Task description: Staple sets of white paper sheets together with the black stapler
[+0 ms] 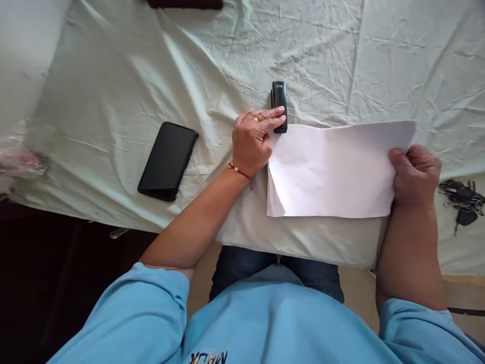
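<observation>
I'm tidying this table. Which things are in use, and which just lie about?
In use: left hand on black stapler; right hand gripping white paper.
Lying about: phone, keys.

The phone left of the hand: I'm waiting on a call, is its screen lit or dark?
Dark. The phone lies flat on the cloth, its face plain black, nothing showing.

one head camera looks steeply down, close over the cloth-covered table (113, 101).
</observation>
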The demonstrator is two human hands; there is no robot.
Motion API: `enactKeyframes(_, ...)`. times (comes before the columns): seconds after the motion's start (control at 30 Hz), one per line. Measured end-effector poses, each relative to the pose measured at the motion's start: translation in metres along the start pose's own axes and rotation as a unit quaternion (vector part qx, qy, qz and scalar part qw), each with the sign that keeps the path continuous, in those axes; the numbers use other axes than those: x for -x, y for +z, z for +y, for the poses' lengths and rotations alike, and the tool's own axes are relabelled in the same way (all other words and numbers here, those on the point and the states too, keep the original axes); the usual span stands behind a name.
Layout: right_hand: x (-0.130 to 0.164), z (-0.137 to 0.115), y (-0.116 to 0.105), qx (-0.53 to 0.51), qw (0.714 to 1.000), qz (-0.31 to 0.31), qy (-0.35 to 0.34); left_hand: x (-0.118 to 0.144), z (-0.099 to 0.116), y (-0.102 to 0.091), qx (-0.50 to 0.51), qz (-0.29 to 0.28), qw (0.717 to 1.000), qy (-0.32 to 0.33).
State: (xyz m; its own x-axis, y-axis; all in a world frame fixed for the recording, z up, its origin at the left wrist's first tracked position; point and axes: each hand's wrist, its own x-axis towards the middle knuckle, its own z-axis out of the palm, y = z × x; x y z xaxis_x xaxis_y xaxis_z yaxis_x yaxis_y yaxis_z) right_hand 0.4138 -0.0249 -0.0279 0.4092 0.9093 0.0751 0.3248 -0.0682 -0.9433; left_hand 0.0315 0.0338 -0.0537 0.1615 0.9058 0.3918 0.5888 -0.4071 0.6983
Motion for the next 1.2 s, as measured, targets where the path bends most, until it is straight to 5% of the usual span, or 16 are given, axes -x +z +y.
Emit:
enactKeyframes(0.33,-0.007,0.001,-0.013,-0.031,0.999,0.040,-0.005,0.002,0.002,-0.002,0.126,-0.024,0.991,-0.045)
enactKeyframes(0.57,-0.010,0.002,-0.003,-0.079,0.993,0.078,-0.025,0.006,0.012,-0.009,0.234,0.098,0.958,-0.136)
enactKeyframes(0.7,-0.008,0.002,-0.001,-0.089,0.992,0.085,-0.038,0.011,0.013,-0.017,0.318,0.016,0.927,-0.201)
enactKeyframes(0.93,-0.008,0.003,0.001,-0.105,0.989,0.085,-0.063,0.024,0.019,-0.029,0.294,-0.153,0.934,-0.131)
enactKeyframes(1.2,-0.006,0.003,0.006,-0.092,0.991,0.066,-0.074,0.019,0.011,-0.030,0.254,-0.114,0.949,-0.146)
